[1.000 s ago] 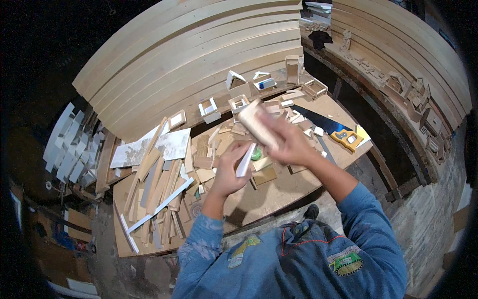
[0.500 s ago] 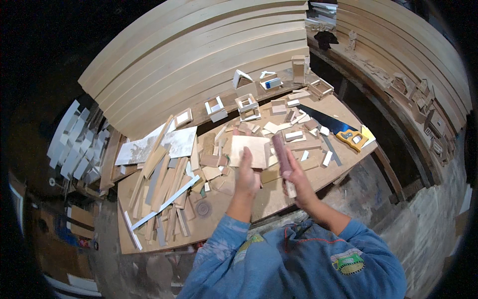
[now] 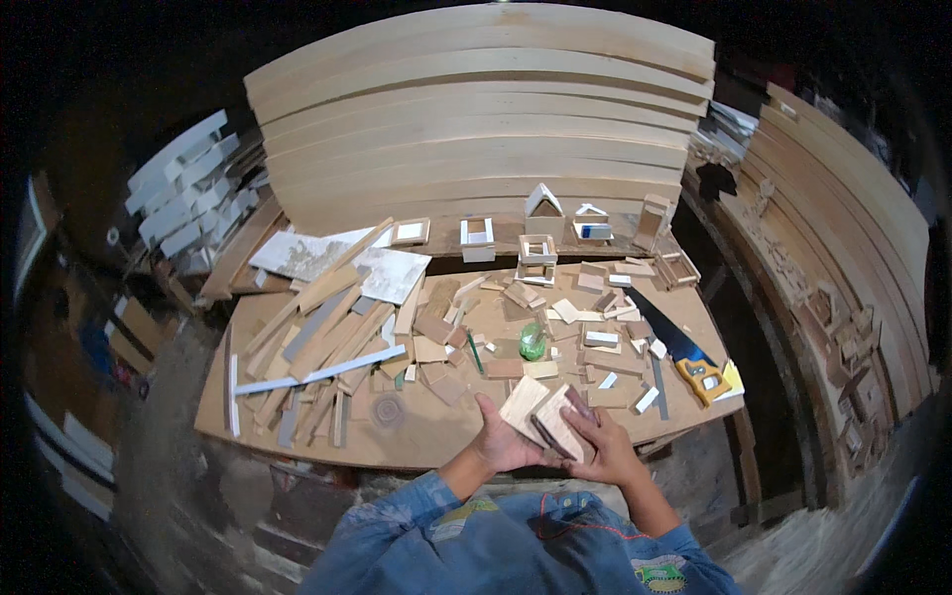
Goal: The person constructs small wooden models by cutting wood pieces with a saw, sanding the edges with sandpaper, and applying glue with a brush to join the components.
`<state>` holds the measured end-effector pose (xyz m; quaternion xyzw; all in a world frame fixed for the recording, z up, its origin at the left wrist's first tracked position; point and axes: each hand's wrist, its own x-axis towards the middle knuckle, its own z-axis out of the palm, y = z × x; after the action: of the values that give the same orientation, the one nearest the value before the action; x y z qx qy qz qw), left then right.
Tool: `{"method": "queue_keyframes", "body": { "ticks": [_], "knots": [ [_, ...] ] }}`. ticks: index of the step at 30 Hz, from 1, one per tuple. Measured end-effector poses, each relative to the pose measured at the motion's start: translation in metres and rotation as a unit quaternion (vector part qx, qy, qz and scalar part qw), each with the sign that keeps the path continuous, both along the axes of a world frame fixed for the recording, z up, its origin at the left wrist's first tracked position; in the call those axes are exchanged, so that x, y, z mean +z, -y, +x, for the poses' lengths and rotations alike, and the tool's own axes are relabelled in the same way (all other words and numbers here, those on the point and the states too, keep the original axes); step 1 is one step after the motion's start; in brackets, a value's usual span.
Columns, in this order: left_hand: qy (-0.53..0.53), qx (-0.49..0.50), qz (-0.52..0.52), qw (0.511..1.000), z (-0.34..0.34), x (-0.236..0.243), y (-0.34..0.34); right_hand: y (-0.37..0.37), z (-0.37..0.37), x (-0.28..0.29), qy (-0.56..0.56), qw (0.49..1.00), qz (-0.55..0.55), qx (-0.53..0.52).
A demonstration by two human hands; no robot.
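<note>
**Two wood pieces held over the bench edge**

At the lower centre of the frame, just above the blue denim sleeves (image 3: 516, 545), both hands meet over the near edge of the workbench (image 3: 297, 436). The left hand (image 3: 499, 446) is wrapped under a pale, flat, roughly square wood piece (image 3: 523, 407), grasping it from below with its light face tilted up. The right hand (image 3: 607, 454) grips a second pale wood piece (image 3: 561, 424) with a dark edge along its lower side; the two pieces touch and lie side by side, angled like a shallow roof.

Just beyond, in the middle of the frame, the benchtop is strewn with small offcuts (image 3: 595, 342), a green pencil (image 3: 475, 353) and a small green container (image 3: 533, 342). Left of centre lies a heap of long strips (image 3: 327, 342). To the right rests a handsaw (image 3: 674, 344) with a yellow handle.

Farther up, little wooden house shapes (image 3: 542, 208) stand along the back of the bench, before stacked long planks (image 3: 476, 119) filling the top of the frame.
</note>
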<state>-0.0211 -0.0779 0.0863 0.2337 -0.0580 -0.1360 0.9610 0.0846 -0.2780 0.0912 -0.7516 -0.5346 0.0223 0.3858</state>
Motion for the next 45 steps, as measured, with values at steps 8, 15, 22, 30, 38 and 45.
{"method": "queue_keyframes", "body": {
  "ticks": [8, 15, 22, 30, 38, 45],
  "knots": [
    [-0.016, -0.03, 0.002, 0.999, -0.024, -0.014, 0.028, 0.036, -0.002, 0.006, 0.027, 0.997, -0.043, 0.065],
    [0.104, -0.12, 0.157, 0.975, -0.013, -0.041, 0.048, 0.083, 0.016, 0.032, 0.06, 0.989, -0.111, 0.079],
    [0.005, -0.089, 0.015, 0.996, 0.008, -0.044, 0.08, 0.117, 0.036, 0.047, 0.144, 0.973, -0.157, 0.091],
    [0.004, -0.03, 0.153, 0.988, -0.001, -0.01, 0.109, 0.132, 0.057, 0.053, 0.099, 0.979, -0.129, 0.122],
    [-0.128, 0.169, 0.046, 0.976, 0.006, -0.054, 0.129, 0.135, 0.038, 0.013, 0.074, 0.993, -0.087, 0.025],
    [0.002, 0.151, 0.276, 0.949, 0.027, -0.015, 0.141, 0.151, 0.061, 0.013, -0.058, 0.996, -0.052, 0.051]
  ]
}}
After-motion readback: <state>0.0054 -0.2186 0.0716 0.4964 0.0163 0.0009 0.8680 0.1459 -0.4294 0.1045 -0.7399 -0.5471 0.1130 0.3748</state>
